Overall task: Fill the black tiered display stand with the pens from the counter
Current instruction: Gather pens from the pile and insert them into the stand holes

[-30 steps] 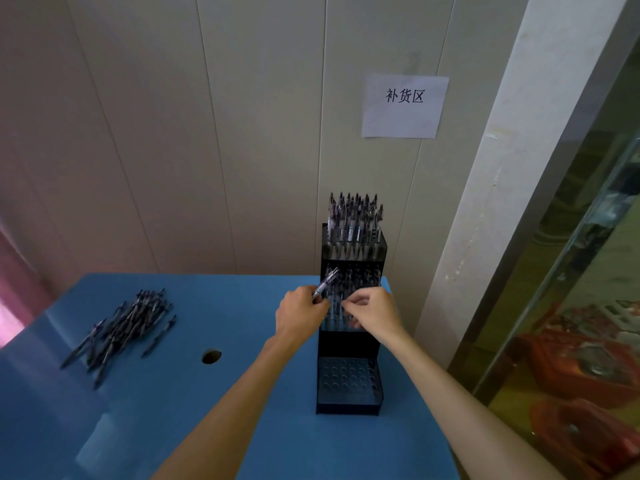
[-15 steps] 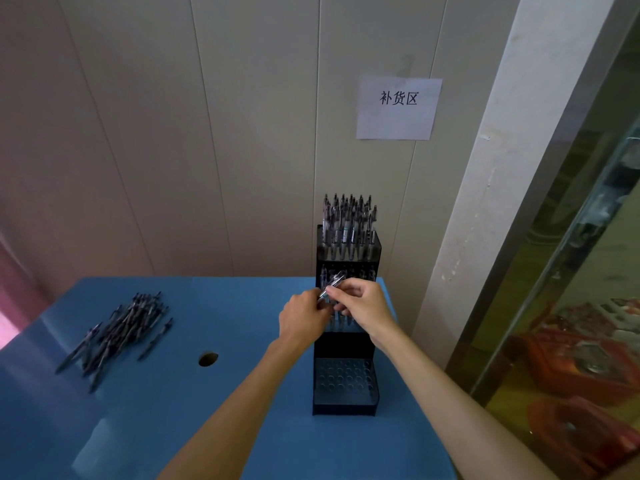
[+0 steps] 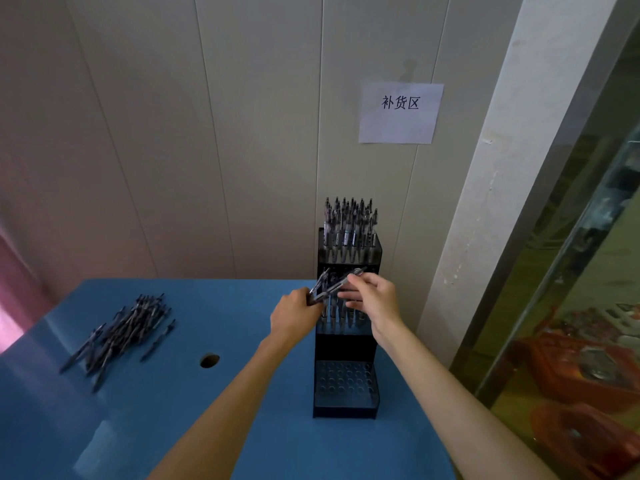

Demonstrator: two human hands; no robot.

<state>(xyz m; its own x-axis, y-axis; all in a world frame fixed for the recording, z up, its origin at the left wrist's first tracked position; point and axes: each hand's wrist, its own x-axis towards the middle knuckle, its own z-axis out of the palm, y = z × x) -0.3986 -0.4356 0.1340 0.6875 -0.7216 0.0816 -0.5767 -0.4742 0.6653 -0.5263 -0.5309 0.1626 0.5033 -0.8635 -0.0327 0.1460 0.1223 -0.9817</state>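
Fingers (image 3: 356, 279) of both hands pinch pens (image 3: 334, 285) over a blue counter (image 3: 214, 410) by a panelled wall (image 3: 207, 133).

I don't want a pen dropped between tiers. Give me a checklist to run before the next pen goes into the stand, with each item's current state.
1. Left hand has pens to feed from: ok, it grips a small bunch.
2. Right hand has a single pen: ok, it pinches one pen, tilted, not upright.
3. Free hole in the middle tier: cannot tell, the hands cover much of it.
4. Bottom tier open for later: ok, its holes show empty.
5. Top tier: ok, packed with upright pens.
6. Supply left on the counter: ok, a loose pile lies on the blue counter.
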